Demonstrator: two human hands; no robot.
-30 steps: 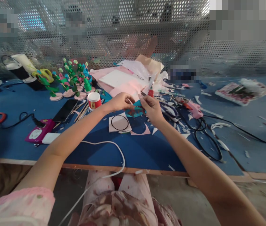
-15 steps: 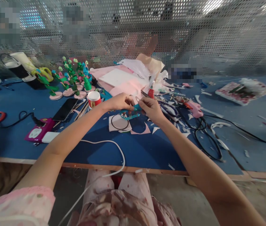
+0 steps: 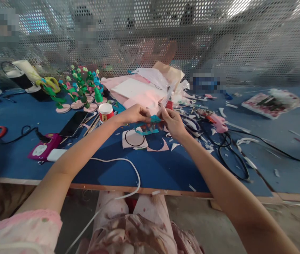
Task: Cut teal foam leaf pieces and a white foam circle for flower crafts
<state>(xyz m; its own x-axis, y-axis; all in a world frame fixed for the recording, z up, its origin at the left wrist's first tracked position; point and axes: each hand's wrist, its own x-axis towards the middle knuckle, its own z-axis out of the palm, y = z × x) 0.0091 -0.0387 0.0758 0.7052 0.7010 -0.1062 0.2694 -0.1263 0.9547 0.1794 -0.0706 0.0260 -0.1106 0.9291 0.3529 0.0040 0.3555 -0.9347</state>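
Observation:
A small bright blue piece (image 3: pixel 155 119), paper or thin felt by its look, is stretched between my two hands above the table. My left hand (image 3: pixel 135 114) pinches its left end with the fingers closed. At the other end, my right hand (image 3: pixel 173 121) has thumb and fingers pressed together on it. A small dark tip shows behind the right thumb; I cannot make out what it belongs to. Just below the hands lies a blue strip (image 3: pixel 150 132), beside a white square sheet (image 3: pixel 125 143) bearing a black ring (image 3: pixel 134 145). A pink offcut (image 3: pixel 159 148) is to their right.
Left are a red-and-white jar (image 3: pixel 106 113), a black phone (image 3: pixel 73 124), a purple power socket (image 3: pixel 45 145) and several green craft plants (image 3: pixel 96 93). Right are a pink glue gun (image 3: pixel 218 123) with a black cord and scattered scraps. A perforated metal screen (image 3: pixel 150 46) stands behind.
My right hand has turned slightly and its thumb now points more upward. More of the blue piece shows between the hands. The dark pointed thing by the right fingers shows less.

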